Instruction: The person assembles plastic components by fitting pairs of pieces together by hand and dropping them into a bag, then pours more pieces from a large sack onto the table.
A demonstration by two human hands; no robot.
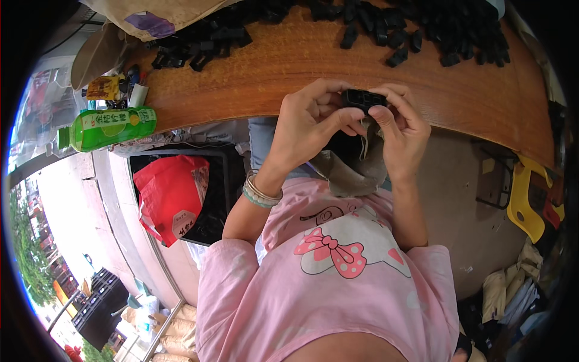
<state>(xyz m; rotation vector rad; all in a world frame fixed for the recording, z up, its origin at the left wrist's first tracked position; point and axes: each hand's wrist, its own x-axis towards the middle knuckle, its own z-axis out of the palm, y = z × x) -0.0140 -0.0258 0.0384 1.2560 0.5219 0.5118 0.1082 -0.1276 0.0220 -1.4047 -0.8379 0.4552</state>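
Between my two hands is a small black plastic part [363, 98] with raised edges, held just above the near edge of the wooden table. My left hand [307, 123] grips its left end, fingers curled and thumb beneath. The right end is pinched by the thumb and fingers of my right hand [405, 128]. Under the hands, an open grey-brown bag or cloth [347, 172] lies at my lap, with a dark hollow inside. Similar black parts lie in a loose heap [461, 36] at the far right of the table, and others [205, 51] at the far left.
A green drink bottle [111, 128] lies on its side at the table's left end, near a yellow packet [102, 88]. Below it, a red bag [172, 196] sits in a black-lined bin [223, 199]. A yellow plastic stool or chair [523, 202] stands at the right.
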